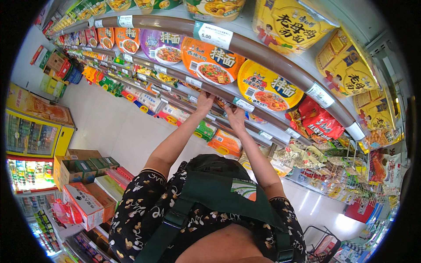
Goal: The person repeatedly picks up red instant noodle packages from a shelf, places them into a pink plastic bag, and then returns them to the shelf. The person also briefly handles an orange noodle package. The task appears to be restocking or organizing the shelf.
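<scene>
Both arms reach forward to a store shelf of instant noodles. My left hand (205, 102) is at a lower shelf, its fingertips under the brown shelf edge (215, 90). Beside it, my right hand (235, 115) reaches in at the same shelf, fingers partly hidden. A dark package (223, 102) shows between the hands; whether either one grips it cannot be told. Just above stand an orange noodle bowl (212, 62), a yellow noodle bowl (270, 86) and a purple noodle bowl (161, 46).
Overhead is a shelf with yellow noodle packs (292, 26). Bagged goods (225, 143) lie along the bottom shelf. At right hang snack bags (384, 166). Behind on the left are cardboard boxes (84, 205) and a yellow-framed cooler (65, 139). A black-framed cart or basket (320, 243) stands at lower right.
</scene>
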Available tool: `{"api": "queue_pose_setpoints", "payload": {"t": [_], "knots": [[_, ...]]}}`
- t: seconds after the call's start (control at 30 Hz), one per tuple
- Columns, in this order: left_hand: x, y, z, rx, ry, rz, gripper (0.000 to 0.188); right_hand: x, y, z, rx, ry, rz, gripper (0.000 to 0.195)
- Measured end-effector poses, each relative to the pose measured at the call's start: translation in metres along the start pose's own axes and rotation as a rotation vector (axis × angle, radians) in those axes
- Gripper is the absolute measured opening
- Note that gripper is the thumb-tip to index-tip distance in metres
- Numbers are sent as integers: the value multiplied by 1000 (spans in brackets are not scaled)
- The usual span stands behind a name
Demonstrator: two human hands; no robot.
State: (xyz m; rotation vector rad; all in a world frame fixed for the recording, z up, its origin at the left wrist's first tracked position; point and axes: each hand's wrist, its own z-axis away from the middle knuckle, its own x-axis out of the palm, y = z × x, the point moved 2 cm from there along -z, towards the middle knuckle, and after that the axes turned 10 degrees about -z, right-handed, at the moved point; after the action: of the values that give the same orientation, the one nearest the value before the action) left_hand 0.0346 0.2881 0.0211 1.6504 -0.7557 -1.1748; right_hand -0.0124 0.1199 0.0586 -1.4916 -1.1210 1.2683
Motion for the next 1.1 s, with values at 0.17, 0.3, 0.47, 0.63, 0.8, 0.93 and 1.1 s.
{"api": "queue_pose_setpoints", "payload": {"t": [0.17, 0.3, 0.47, 0.63, 0.8, 0.93, 1.1], "knots": [[-28, 40, -1, 28, -92, 0, 25, -2, 24, -19, -134, 86, 251, 39], [-57, 31, 0, -63, -313, 301, 37, -9, -2, -6, -107, 69, -61, 26], [-77, 43, 68, -351, -668, 455, 38, -43, -12, 57, 222, -183, -354, 30], [-75, 54, 133, -309, -692, 531, 32, -72, -67, 125, 60, -246, -110, 54], [-33, 44, 182, -435, -908, 537, 28, -124, -20, 173, 484, -170, -448, 37], [21, 57, 180, 152, -942, -137, 34, -174, 2, 176, 426, 6, -476, 35], [93, 120, 175, 352, -733, -66, 51, -234, 19, 140, 210, 173, -353, 35]]}}
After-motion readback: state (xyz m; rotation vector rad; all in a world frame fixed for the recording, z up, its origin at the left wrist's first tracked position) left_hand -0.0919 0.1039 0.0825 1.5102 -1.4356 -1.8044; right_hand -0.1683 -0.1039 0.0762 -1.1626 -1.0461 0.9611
